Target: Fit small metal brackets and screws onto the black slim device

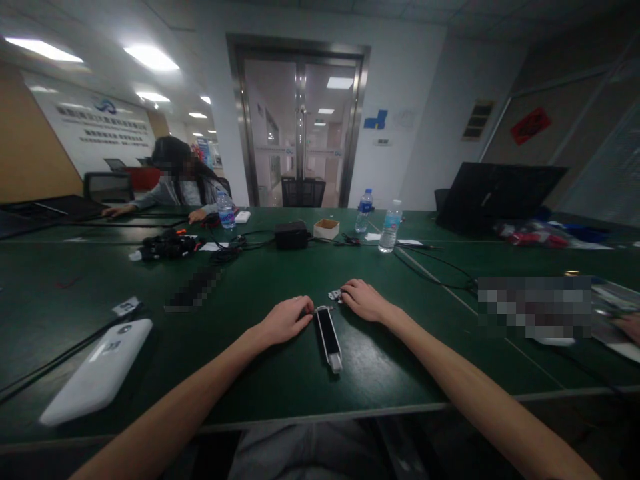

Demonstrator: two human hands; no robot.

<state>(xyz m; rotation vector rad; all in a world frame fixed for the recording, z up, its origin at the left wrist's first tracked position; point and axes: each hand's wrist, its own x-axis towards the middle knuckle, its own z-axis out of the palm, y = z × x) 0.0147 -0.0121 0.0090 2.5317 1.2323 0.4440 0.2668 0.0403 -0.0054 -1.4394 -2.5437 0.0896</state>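
Note:
Both hands rest on the green table. Between them lies a long, narrow device (pixel 328 333) with a black face and a white frame, its near end pale and blocky. My left hand (pixel 286 320) is beside its far left edge, fingers curled towards the thumb. A dark spot shows in that grip, too small to make out. To the right of the device's far end, my right hand (pixel 364 300) bends its fingers down onto small silver-and-black parts (pixel 335 295). Its fingertips are partly hidden behind the hand and the parts.
A white oblong case (pixel 100 373) lies at left. Farther back stand a black box (pixel 291 236), a small open carton (pixel 327 229) and water bottles (pixel 390 228), among cables. A person (pixel 183 183) sits across at left. A dark monitor (pixel 495 197) stands at right.

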